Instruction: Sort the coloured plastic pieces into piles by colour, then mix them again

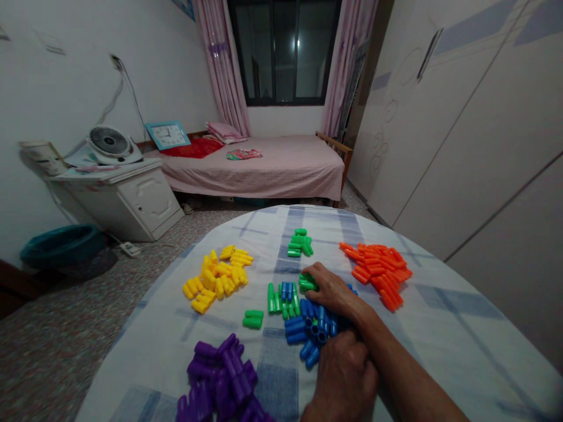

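My right hand (331, 288) reaches over the middle of the table, its thumb and fingers closed around a green plastic tube piece (307, 283). Below it, my left hand (345, 370) is curled against the near side of a heap of blue tube pieces (317, 322); its fingertips are hidden. Just left of the heap, several green pieces (275, 300) lie together, with a small blue piece (287, 289) on top of them. Another green pair (253, 319) rests apart to the left, and a small green group (300, 244) lies farther back.
Yellow pieces (220, 275) are heaped at the left, purple pieces (224, 378) near the front, and orange pieces (380, 269) at the right. A checked cloth (272, 369) covers the round table. Beyond stand a bed (281, 167), a cabinet (149, 196) and a wardrobe (461, 129).
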The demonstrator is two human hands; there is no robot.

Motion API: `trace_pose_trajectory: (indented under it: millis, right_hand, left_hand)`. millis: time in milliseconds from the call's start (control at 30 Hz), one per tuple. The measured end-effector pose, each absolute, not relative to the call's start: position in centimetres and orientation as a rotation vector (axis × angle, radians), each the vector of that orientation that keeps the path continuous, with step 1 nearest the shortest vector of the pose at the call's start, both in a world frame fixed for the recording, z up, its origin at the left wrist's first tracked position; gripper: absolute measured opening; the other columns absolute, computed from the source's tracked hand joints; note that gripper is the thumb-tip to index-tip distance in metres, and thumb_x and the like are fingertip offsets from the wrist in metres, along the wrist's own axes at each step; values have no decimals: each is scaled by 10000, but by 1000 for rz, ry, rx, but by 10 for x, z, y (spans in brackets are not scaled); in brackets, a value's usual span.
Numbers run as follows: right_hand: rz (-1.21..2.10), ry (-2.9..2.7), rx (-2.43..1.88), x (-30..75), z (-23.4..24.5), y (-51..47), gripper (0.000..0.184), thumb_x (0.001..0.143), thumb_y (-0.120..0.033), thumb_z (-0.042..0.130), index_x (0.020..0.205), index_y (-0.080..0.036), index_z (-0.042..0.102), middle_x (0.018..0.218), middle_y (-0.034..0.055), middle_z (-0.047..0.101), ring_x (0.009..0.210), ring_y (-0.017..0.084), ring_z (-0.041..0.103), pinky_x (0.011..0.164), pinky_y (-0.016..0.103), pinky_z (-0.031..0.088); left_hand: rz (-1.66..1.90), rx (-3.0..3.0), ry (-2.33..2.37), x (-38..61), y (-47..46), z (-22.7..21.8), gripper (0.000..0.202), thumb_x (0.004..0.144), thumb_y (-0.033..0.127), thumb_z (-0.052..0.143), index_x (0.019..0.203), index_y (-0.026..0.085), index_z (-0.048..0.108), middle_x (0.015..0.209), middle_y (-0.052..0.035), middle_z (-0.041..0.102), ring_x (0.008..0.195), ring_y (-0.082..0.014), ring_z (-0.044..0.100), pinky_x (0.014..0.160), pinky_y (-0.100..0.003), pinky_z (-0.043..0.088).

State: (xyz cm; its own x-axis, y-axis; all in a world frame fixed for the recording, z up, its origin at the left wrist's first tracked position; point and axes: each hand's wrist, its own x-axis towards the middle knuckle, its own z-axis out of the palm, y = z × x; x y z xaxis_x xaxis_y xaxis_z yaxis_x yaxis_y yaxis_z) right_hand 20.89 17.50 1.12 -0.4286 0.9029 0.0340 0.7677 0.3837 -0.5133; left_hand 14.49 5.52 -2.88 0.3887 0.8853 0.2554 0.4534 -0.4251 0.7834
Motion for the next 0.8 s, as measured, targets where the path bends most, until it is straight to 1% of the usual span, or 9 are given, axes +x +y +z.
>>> trace_pose_trajectory:
  millis: [100,200,333,467,567,600,667,733,800]
  right_hand:
    - [595,-2365,-1479,209,10,174,462,737,-195,579,1197,-189,536,1118,72,516,951,187,543,835,298,407]
    - [551,-2337,-1504,212,12,176,453,722,-218,595,1172,-186,555,1071,64,512,884,176,544,781,284,414]
    - [429,-2205,-1583,225,19,181,371,740,-241,585,1106,-183,569,1021,50,513,853,164,535,732,261,408]
    - [257,-2059,-1880,241,20,187,337,740,-255,578,1060,-149,593,1020,93,529,856,198,556,723,291,415]
    - [298,-2006,-1976,245,16,191,321,715,-268,597,1004,-131,621,1001,123,556,860,235,583,736,336,441]
    - [353,-1971,-1942,244,14,192,337,712,-275,599,1012,-122,619,1003,130,563,874,244,590,744,348,455]
    - [515,-1824,-1788,240,10,196,440,718,-300,590,1113,-105,578,1093,154,552,894,239,607,742,357,489]
    - [661,-1639,-1597,235,7,200,584,725,-338,584,1255,-114,482,1257,186,474,898,219,625,720,360,522]
    - [712,-1530,-1476,232,7,201,647,720,-362,589,1309,-144,433,1345,196,403,886,208,637,716,376,540]
  left_hand:
    - [891,2053,1150,145,55,-28,156,714,100,504,776,167,631,863,-62,654,822,-192,610,695,-292,416]
    - [876,2082,1182,144,54,-27,125,723,98,508,732,167,612,822,-52,637,775,-174,598,666,-280,407]
    - [890,2116,1204,143,53,-25,119,753,101,504,707,174,585,794,-32,618,742,-151,579,636,-262,388]
    - [907,2140,1195,144,54,-24,125,752,89,509,679,173,567,768,-21,610,732,-140,571,629,-251,376]
    - [903,2162,1186,144,54,-24,133,751,85,511,659,169,558,753,-20,606,724,-137,566,627,-249,373]
    - [896,2164,1189,144,54,-24,134,752,85,512,655,167,556,753,-20,606,722,-137,565,628,-249,373]
    - [886,2163,1194,144,55,-25,131,754,86,511,664,167,560,760,-22,607,726,-137,565,633,-249,375]
    - [886,2166,1196,144,55,-25,124,757,90,509,682,169,567,767,-23,606,731,-139,566,638,-249,377]
    - [889,2172,1202,144,54,-26,127,760,91,505,684,172,568,761,-22,603,725,-138,564,634,-250,376]
